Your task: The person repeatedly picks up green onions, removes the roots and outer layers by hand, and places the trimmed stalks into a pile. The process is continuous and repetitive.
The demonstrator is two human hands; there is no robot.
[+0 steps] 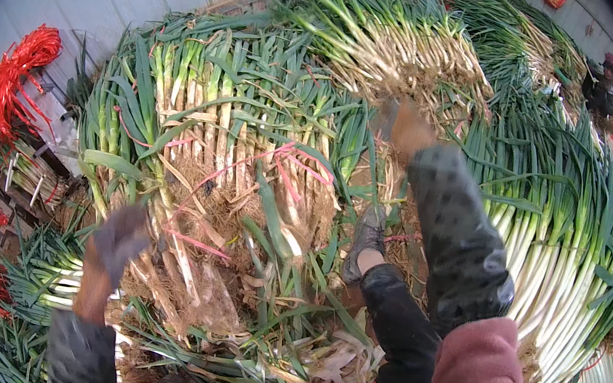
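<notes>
My left hand (pixel 115 249), in a grey-and-brown work glove, is blurred beside the roots of soiled green onions (pixel 176 267) at the left. Whether it holds anything does not show. My right hand (pixel 405 124), gloved and also blurred, reaches forward to the root ends of an upper heap of long green onions (pixel 399 45). Its fingers cannot be made out. Between the hands lies a broad pile of untrimmed green onions (pixel 235 109) with dry leaves and dirty roots. Loose pink plastic twine (pixel 282 155) crosses that pile.
Cleaned green onions with white stalks (pixel 544 274) are stacked at the right. Red plastic twine (pixel 13 82) hangs at the left by a metal frame. Peeled leaves (pixel 336 368) litter the floor around my shoe (pixel 367 242). Another person (pixel 602 87) is at the far right.
</notes>
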